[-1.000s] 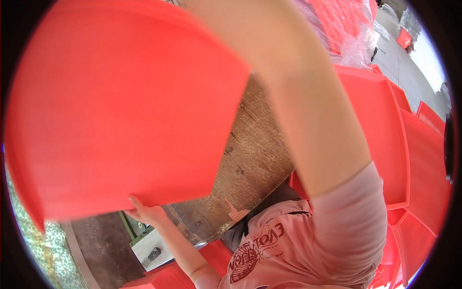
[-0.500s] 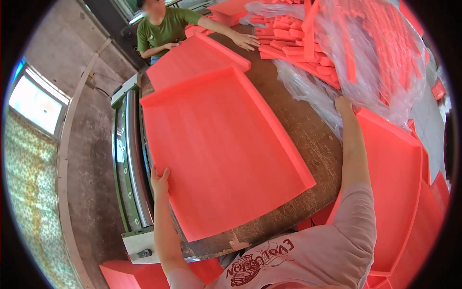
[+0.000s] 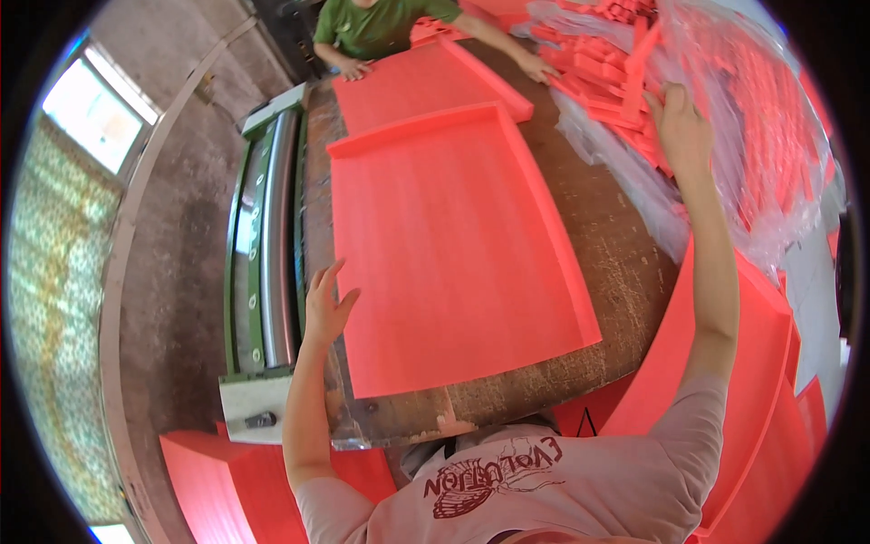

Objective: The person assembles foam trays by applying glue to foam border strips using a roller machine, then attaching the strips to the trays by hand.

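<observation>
A large red-pink foam sheet (image 3: 453, 245) lies on the brown worktable, with raised strips along its far and right edges. Beside its left edge is my left hand (image 3: 328, 304), fingers spread and nothing in them. My right hand (image 3: 684, 131) reaches out to the pile of foam strips (image 3: 589, 68) at the far right. Its fingers are bent, with a gap between thumb and forefinger, and I see no strip held there. A second foam sheet (image 3: 408, 86) lies beyond the first, in front of a person in a green shirt (image 3: 376, 29). One of that person's hands (image 3: 536, 69) is at the strips.
A green-framed machine with a metal roller (image 3: 283, 245) runs along the table's left side. Clear plastic wrap (image 3: 666, 218) surrounds the strips. Edged foam trays (image 3: 734, 335) stand at my right, and more foam (image 3: 213, 471) is below at the left. Worn worktable (image 3: 625, 263) borders the sheet.
My right hand has moved up and away, from the plastic's near edge to the strips. My left hand has come off the sheet's edge. The view has shifted.
</observation>
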A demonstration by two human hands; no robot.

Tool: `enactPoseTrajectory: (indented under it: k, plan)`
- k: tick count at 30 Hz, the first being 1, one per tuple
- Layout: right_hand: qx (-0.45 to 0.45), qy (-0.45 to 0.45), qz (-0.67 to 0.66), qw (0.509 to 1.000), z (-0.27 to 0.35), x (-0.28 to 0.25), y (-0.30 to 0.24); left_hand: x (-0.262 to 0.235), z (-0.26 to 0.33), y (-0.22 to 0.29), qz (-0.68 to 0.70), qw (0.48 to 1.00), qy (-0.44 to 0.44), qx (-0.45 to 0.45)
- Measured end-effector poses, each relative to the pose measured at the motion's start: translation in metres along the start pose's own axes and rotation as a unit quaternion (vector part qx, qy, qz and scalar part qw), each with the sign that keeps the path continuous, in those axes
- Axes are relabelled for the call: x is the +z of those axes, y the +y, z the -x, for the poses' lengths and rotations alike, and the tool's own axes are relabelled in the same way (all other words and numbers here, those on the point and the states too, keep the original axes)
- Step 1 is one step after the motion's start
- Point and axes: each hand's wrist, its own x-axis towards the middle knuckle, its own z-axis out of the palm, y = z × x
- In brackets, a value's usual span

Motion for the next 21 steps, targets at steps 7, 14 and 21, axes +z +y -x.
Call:
enactPoseTrajectory:
  k: [7,14,21]
  plan:
    - [-0.042,0.071,-0.619,0.781,0.032,-0.157,-0.165,-0.102,0.046,-0.021,0.079,0.954,0.288,0.037]
    - [-0.006,-0.326,-0.698,0.637,0.099,-0.022,-0.227,-0.159,0.077,-0.071,-0.034,0.995,0.077,0.045]
    - [-0.151,-0.365,-0.595,0.701,0.125,-0.007,-0.311,-0.135,0.092,-0.155,-0.304,0.951,0.031,0.041]
